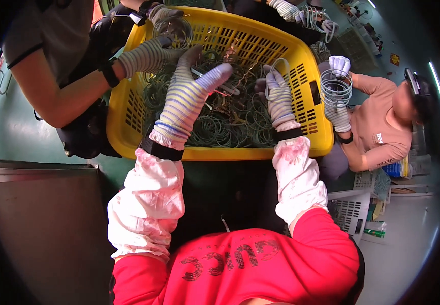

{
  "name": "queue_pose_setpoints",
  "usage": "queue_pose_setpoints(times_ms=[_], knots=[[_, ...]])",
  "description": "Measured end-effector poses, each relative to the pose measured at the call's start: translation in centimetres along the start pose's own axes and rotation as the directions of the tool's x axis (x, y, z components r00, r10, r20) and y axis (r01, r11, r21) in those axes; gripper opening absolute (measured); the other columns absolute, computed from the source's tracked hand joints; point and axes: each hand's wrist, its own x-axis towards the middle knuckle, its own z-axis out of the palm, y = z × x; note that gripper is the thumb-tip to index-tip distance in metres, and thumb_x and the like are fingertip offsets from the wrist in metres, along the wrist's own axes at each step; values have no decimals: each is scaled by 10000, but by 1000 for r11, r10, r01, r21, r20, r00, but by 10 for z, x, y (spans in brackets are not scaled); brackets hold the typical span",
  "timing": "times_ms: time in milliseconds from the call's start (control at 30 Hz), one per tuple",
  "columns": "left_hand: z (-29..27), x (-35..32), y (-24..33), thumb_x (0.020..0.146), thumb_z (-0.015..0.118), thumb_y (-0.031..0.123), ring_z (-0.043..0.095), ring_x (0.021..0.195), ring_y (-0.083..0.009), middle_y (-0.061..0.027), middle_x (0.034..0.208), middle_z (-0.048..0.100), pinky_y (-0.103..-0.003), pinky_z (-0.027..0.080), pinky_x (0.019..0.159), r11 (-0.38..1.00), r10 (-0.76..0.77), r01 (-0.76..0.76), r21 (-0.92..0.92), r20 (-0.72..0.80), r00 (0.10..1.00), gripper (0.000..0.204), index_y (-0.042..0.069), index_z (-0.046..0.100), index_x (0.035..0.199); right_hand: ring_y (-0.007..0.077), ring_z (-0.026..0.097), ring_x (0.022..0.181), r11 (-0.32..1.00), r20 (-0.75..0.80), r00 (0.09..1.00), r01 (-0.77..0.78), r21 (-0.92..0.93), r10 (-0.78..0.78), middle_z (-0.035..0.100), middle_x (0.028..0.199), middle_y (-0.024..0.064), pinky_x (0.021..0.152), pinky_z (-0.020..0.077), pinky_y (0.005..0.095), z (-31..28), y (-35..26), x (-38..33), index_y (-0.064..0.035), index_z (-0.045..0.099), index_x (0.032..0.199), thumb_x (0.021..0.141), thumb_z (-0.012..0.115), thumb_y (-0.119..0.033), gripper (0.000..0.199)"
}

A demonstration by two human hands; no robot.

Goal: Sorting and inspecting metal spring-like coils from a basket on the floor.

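Head view, looking down: two striped-gloved hands reach into a yellow slotted basket [128, 109] heaped with thin green wire rings [230, 122]. Left hand [187, 96] hovers over the heap, fingers spread and loose, gripping nothing. Right hand [278, 96] is raised above the pile, its fingers pinching one pale wire ring [277, 66] that loops above the glove. White floral sleeve covers sit over both forearms. At the basket's far and right edges, other people's gloved hands [149, 53] hold bundles of rings [335, 86].
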Motion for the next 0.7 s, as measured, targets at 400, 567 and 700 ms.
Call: queue_pose_setpoints(times_ms=[400, 567, 700], knots=[[27, -20, -26, 649, 900, 99, 547, 1187, -210, -123, 1293, 564, -331, 453, 1031, 766, 158, -388, 513, 435, 887, 879, 10, 461, 1405, 250, 709, 911, 765, 291, 956, -222, 604, 48, 720, 976, 98, 833, 588, 410, 12, -19, -26, -97, 615, 1167, 998, 559, -235, 225], [29, -17, -5, 672, 888, 98, 633, 969, -148, -106, 1237, 586, -275, 578, 762, 960, -150, 85, 268, 234, 960, 840, -16, 457, 1384, 232, 702, 928, 670, 149, 981, -27, 742, -126, 716, 981, 56, 848, 589, 419, -4, -21, -15, -144, 625, 1204, 1024, 542, -217, 211], [27, -14, -8, 667, 918, 129, 645, 904, -152, -97, 1234, 587, -279, 595, 709, 985, -97, 58, 160, 247, 964, 928, 43, 407, 1437, 273, 707, 960, 864, 98, 994, -4, 503, -53, 707, 1046, 83, 827, 598, 451, -18, -2, -4, -123, 551, 1297, 1012, 566, -206, 297]])
